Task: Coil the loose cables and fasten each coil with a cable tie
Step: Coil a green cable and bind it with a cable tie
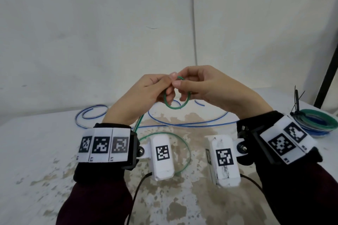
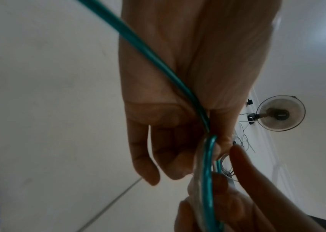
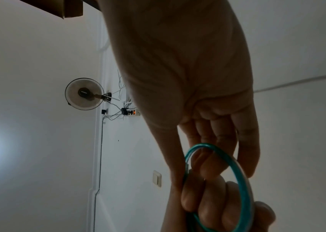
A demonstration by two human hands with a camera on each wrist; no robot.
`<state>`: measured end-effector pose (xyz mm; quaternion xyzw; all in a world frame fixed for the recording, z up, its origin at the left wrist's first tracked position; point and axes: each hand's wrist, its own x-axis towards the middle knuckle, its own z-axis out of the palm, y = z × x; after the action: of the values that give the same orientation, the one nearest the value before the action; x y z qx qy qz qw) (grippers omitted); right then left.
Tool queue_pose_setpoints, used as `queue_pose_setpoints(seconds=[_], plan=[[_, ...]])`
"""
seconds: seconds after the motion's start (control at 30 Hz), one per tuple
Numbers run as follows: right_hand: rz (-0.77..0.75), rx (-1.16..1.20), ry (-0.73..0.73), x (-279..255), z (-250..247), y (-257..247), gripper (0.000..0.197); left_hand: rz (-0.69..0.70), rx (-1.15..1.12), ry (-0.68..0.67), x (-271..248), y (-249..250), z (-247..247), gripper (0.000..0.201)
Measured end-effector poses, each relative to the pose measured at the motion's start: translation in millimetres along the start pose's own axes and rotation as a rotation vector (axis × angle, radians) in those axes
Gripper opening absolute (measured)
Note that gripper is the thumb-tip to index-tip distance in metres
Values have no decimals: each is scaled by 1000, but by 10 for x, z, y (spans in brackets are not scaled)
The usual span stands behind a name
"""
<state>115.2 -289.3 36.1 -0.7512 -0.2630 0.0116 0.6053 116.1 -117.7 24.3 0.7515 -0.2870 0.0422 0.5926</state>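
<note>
1. Green cable (image 1: 176, 105) loops small above the bench (image 1: 36, 142); left hand (image 1: 139, 97) and right hand (image 1: 210, 86) both pinch it. Keep turns even.
2. Left wrist: fingers (image 2: 144, 158) curl round the cable; its tail feeds across the palm.
3. Right wrist: loop pinched, probably two turns. A blue cable (image 1: 182, 124), tied coil (image 1: 318, 124) and cable ties (image 1: 297, 102) lie near; the trailing tail could snag.
</note>
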Motion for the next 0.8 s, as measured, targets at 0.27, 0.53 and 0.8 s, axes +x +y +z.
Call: queue_pose_setpoints(seconds=[0.27,0.53,0.8], plan=[[-36,-54,31,-11,-12,-8,5,-70,-103,-3,-1,10,45,45],[-17,29,29,-8,-44,-5,5,-99,-214,-7,23,45,126,56],[-3,125,-67,-7,-92,-1,13,-154,-194,0,11,87,150,50]])
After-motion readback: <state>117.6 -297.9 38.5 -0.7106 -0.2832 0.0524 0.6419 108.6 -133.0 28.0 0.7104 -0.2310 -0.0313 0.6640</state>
